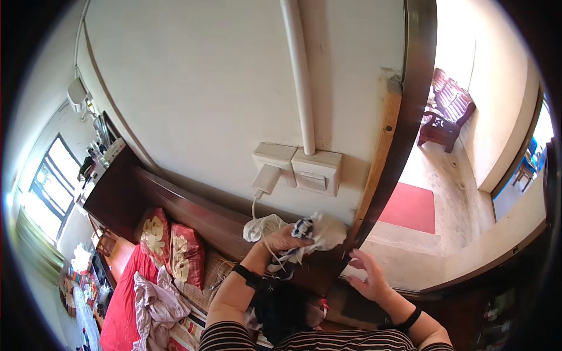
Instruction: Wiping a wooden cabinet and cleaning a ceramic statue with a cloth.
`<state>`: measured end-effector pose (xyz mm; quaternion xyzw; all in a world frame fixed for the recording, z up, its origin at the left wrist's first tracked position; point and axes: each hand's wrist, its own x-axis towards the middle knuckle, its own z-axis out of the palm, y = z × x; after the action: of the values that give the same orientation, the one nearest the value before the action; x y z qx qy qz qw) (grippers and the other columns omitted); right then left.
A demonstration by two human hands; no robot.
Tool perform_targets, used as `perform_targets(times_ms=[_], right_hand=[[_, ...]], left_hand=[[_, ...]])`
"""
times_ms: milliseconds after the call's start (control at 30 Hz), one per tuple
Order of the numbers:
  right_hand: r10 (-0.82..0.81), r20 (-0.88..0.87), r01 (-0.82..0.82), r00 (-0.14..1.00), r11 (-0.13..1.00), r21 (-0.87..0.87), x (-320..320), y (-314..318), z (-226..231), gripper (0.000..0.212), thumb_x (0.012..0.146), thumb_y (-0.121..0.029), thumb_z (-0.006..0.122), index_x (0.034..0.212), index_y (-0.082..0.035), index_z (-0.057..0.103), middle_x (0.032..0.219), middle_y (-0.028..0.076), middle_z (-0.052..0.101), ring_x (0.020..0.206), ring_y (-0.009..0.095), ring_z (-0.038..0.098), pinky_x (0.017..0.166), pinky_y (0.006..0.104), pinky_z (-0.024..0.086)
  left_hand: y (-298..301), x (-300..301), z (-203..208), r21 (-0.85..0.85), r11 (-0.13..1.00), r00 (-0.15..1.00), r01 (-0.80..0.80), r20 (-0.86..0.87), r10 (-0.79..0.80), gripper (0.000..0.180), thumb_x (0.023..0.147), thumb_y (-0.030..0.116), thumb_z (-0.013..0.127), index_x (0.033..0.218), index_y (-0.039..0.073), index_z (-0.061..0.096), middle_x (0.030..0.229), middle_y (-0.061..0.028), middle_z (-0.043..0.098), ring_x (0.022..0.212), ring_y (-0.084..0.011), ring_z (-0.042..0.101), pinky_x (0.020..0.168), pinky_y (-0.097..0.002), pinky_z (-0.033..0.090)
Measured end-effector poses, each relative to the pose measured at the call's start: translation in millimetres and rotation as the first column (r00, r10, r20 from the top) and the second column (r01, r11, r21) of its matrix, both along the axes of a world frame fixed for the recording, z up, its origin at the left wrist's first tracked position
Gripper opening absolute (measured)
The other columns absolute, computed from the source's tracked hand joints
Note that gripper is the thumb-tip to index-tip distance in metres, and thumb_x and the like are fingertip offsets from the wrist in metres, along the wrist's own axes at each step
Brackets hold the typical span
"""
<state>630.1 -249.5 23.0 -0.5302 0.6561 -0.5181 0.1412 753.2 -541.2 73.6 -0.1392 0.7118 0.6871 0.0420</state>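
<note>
In my left hand [284, 238] I hold a bunched cloth [331, 231], white with one dark patterned part, and my fingers are closed on it. The cloth is below the white wall switch [317, 174], near the door frame [411, 117]; my right hand [372, 278], apart from it, is loosely spread and empty.
</note>
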Motion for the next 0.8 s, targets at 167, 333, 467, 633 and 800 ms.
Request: perform_targets(times_ms=[167,333,467,633,800], right_hand=[[0.207,0.384,-0.156,0.900,0.975,-0.160,23.0,-74.0,15.0,0.102,0.078,-0.025,0.083,0.151,-0.002,0.015,0.143,0.018,0.039,0.129,0.025,0.044,0.105,0.0383,0.041],[0.023,0.407,0.012,0.913,0.996,-0.084,27.1,-104.8,20.2,0.085,0.081,-0.010,0.075,0.149,-0.005,0.025,0.136,0.015,0.046,0.124,0.021,0.047,0.107,0.0336,0.037],[-0.007,0.512,0.078,0.859,0.990,-0.118,23.9,-112.2,21.3,0.061,0.078,0.003,0.061,0.137,-0.004,0.045,0.127,0.009,0.055,0.117,0.017,0.052,0.103,0.0305,0.040],[0.171,0.497,-0.030,0.851,0.960,-0.279,12.4,-64.8,83.3,0.061,0.075,0.007,0.058,0.134,-0.007,0.050,0.128,0.006,0.053,0.119,0.017,0.051,0.101,0.0295,0.041],[-0.107,0.328,0.303,0.939,0.708,-0.637,-48.1,1.8,215.3,0.064,0.082,0.001,0.057,0.143,-0.005,0.037,0.138,0.010,0.047,0.126,0.023,0.049,0.101,0.0347,0.048]], left_hand=[[6.9,2.3,-12.7,-0.379,0.919,0.987,0.107,-0.074,-0.146,0.050,0.080,0.022,0.081,0.123,0.007,0.060,0.108,-0.0006,0.067,0.097,-0.0117,0.058,0.091,-0.0299,0.047],[6.3,21.2,-2.4,-0.156,0.956,0.966,0.247,-0.035,-0.256,0.055,0.080,0.014,0.078,0.129,0.005,0.054,0.112,-0.0053,0.066,0.106,-0.0149,0.058,0.094,-0.0324,0.046],[-9.9,37.7,-9.6,-0.308,0.936,0.974,0.172,-0.089,-0.208,0.053,0.082,0.010,0.075,0.130,0.002,0.054,0.118,-0.0076,0.065,0.111,-0.0166,0.058,0.097,-0.0329,0.046],[-30.8,83.7,-17.0,-0.173,0.927,0.908,-0.332,-0.325,0.265,0.044,0.088,0.013,0.071,0.127,-0.002,0.056,0.116,-0.0098,0.066,0.109,-0.0176,0.061,0.095,-0.0318,0.049],[-28.1,173.5,-57.5,-0.046,0.732,0.715,-0.679,-0.267,0.646,0.033,0.092,0.013,0.067,0.120,-0.003,0.060,0.105,-0.0076,0.069,0.096,-0.0156,0.065,0.084,-0.0285,0.052]])
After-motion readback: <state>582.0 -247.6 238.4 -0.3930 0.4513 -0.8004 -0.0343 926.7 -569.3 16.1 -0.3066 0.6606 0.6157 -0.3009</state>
